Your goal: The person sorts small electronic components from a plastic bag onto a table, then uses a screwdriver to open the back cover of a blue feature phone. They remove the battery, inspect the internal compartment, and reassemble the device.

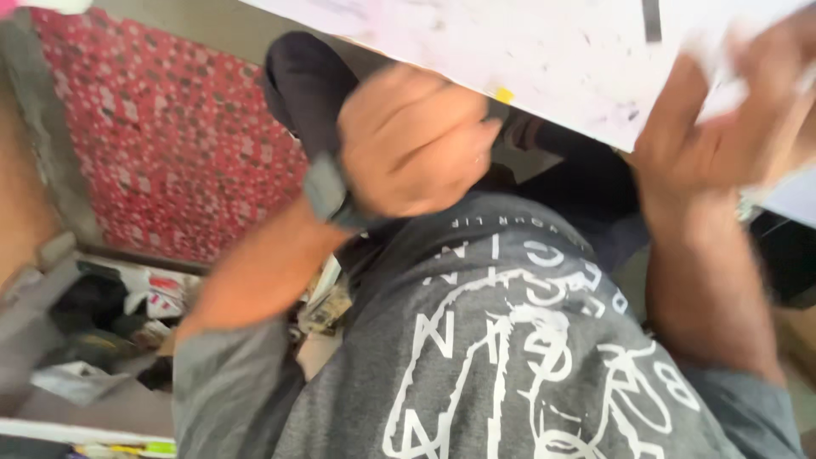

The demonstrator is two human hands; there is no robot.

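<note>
The view is blurred and looks down my own chest in a grey printed shirt (pixel 510 340). My left hand (pixel 416 140) is raised in front of me with the fingers curled loosely; a dark watch (pixel 327 191) sits on its wrist, and nothing shows in the hand. My right hand (pixel 722 127) is up at the right against the edge of a white speckled board or tabletop (pixel 544 51), with pale paper-like material blurred around its fingers. Whether it grips that material I cannot tell.
A red patterned mat (pixel 170 127) covers the floor at the left. Below it lies a clutter of papers, packets and dark objects (pixel 110 314). Dark trousered legs (pixel 306 85) show under the white board. A grey ledge (pixel 34 306) runs along the left edge.
</note>
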